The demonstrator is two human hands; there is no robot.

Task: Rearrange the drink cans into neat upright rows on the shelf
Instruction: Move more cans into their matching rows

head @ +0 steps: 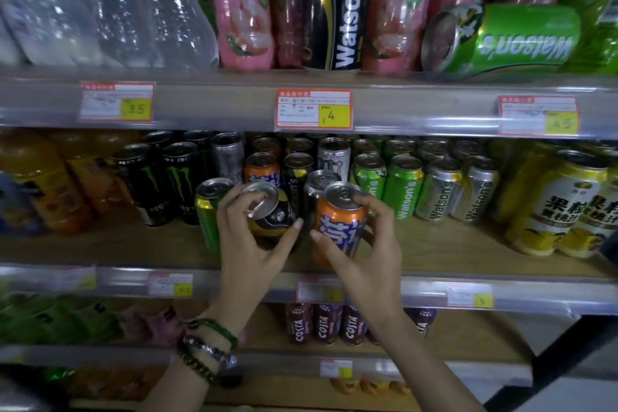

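Observation:
My left hand [249, 237] grips a black and yellow can [272, 217], tilted to the left above the middle shelf [434, 244]. My right hand [361, 244] holds an orange can [337, 227] just right of it, leaning slightly. A green can [209, 214] stands upright at the left of my left hand. Behind are rows of upright cans: black Monster cans [167, 181], orange and dark cans [262, 167], green Watson's cans [403, 187] and silver Watson's cans [475, 191]. On the upper shelf a green Watson's can [501, 40] lies on its side.
Yellow juice cans [561, 207] stand at the right of the middle shelf, orange bottles [43, 177] at the left. Pink and black bottles [344, 10] fill the upper shelf. Costa coffee bottles [326, 324] stand on the shelf below. Price tags [314, 110] line the shelf edges.

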